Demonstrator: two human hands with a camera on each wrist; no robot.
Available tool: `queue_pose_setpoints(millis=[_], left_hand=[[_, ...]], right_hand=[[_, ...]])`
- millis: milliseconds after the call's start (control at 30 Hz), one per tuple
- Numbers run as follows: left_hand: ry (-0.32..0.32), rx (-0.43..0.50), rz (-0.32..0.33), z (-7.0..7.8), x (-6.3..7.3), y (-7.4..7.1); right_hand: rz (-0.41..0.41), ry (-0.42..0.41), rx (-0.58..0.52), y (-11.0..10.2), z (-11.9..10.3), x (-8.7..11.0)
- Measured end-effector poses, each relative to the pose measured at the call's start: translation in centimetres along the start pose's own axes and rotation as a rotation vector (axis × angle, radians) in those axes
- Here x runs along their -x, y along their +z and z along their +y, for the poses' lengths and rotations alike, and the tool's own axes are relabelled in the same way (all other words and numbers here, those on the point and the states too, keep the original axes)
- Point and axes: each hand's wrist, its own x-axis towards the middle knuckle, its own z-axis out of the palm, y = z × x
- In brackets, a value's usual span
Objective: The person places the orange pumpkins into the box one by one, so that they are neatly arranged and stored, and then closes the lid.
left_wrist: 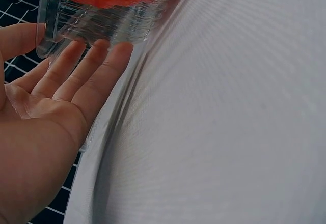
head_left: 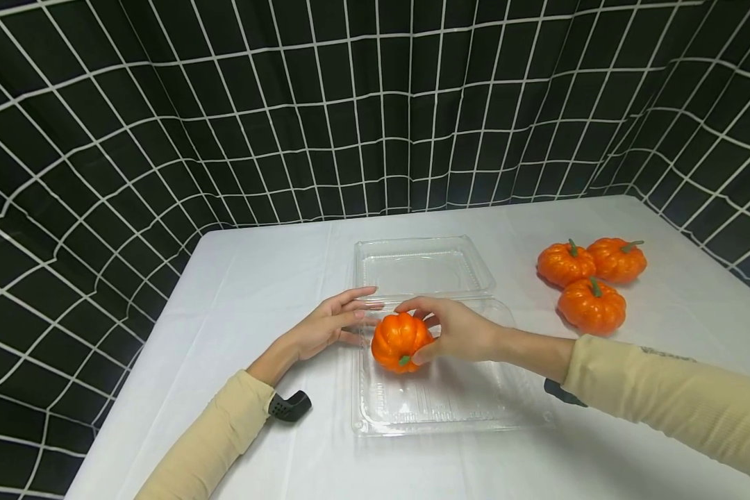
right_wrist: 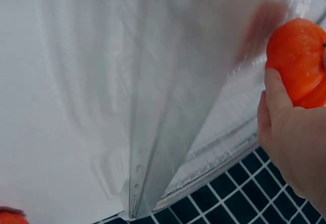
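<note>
Between the thumb and fingers of my right hand (head_left: 465, 330) is a small orange pumpkin (head_left: 396, 337) with a green stem, held over the left part of a clear plastic clamshell box (head_left: 450, 413). Whether the pumpkin touches the box's floor I cannot tell. The box's lid (head_left: 421, 267) lies folded back on the far side. At the box's left wall is my left hand (head_left: 325, 326), its fingers fairly straight. In the left wrist view, its fingertips (left_wrist: 122, 51) reach the clear wall and the thumb is beside the rim.
Three more orange pumpkins, a left one (head_left: 565, 264), a back one (head_left: 619, 260) and a front one (head_left: 592, 305), sit grouped at the right of the white-covered table (head_left: 269, 271). A black curtain with white grid lines (head_left: 325, 104) surrounds the table's back and sides.
</note>
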Motion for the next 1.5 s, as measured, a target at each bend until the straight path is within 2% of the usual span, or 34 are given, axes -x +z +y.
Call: queue_pose_setpoints(millis=[433, 600, 833, 1267, 1500], left_hand=[[-0.004, -0.016, 0.014, 0.1, 0.1, 0.1], [-0.002, -0.012, 0.019, 0.2, 0.1, 0.1], [0.001, 0.003, 0.011, 0.1, 0.2, 0.0], [-0.003, 0.003, 0.012, -0.1, 0.0, 0.0], [-0.003, 0.001, 0.015, 0.0, -0.1, 0.1]], right_hand=[[0.057, 0.037, 0.034, 1.0, -0.2, -0.2], [0.113, 0.02, 0.092, 1.3, -0.3, -0.2], [0.195, 0.047, 0.159, 1.5, -0.7, 0.0], [0.149, 0.006, 0.141, 1.1, 0.0, -0.2], [0.146, 0.005, 0.168, 1.0, -0.1, -0.1]])
